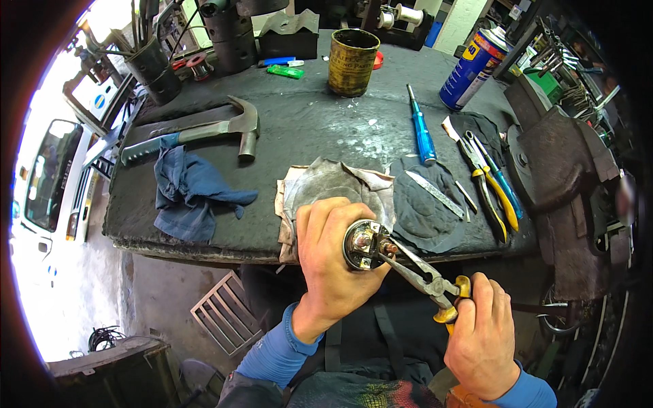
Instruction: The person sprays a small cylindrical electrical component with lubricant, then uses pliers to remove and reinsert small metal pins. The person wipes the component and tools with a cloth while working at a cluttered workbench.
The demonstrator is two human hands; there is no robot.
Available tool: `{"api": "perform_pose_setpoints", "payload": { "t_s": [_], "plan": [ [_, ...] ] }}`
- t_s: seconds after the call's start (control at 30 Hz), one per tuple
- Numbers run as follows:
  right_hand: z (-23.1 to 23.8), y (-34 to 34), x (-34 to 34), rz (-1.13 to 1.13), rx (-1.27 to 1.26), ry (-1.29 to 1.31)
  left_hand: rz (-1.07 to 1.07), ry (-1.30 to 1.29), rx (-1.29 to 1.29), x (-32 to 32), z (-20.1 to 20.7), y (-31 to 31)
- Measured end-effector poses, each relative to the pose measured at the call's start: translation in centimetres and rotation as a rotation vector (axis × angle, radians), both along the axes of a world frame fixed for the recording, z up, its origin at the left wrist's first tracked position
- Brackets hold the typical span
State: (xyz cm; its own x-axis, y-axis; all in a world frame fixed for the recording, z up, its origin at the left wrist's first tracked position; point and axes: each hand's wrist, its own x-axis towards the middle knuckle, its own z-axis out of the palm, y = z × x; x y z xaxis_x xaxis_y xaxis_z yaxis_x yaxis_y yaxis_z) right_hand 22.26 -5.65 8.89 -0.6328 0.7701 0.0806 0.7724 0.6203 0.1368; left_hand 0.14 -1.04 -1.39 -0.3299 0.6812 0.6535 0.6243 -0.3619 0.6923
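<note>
Yellow-handled long-nose pliers (441, 287) sit in the right hand (481, 340), that grip wrapped firmly round them, jaws spread either side of a copper-coloured stud (389, 247); can't tell if they're biting it. Stud's on a round black part (349, 249) with metal terminals (362, 239), which the left hand (323, 265) has clamped in its grip, right by the front edge of the desk (292, 115). Just behind is a stack of grubby cloth scraps (340, 183), with a blue rag (187, 190) over to the left, bunched against a claw hammer (216, 128). Off to the right you've got a blue screwdriver (422, 132) and some black-and-yellow combination pliers (480, 173). Farther back, a grimy yellow tin (352, 68) and a blue aerosol can (469, 73) are standing.
</note>
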Motion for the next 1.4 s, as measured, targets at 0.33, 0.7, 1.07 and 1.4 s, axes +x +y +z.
{"api": "perform_pose_setpoints", "payload": {
  "t_s": [0.33,0.7,1.07,1.4],
  "plan": [
    [0.6,0.3,0.0,0.013,-0.035,-0.035,-0.021,-0.018,0.033,-0.2,0.0,0.3],
    [-0.1,1.3,0.7,0.081,-0.025,-0.004,-0.068,-0.047,0.017,-0.7,0.0,0.6],
    [-0.6,2.5,0.7,-0.002,-0.069,0.26,-0.287,-0.238,-0.181,-2.1,0.4,-0.4],
    [-1.2,0.5,2.3,-0.104,-0.686,0.873,0.157,-0.071,-0.176,-1.7,1.3,0.3]
  ]
}}
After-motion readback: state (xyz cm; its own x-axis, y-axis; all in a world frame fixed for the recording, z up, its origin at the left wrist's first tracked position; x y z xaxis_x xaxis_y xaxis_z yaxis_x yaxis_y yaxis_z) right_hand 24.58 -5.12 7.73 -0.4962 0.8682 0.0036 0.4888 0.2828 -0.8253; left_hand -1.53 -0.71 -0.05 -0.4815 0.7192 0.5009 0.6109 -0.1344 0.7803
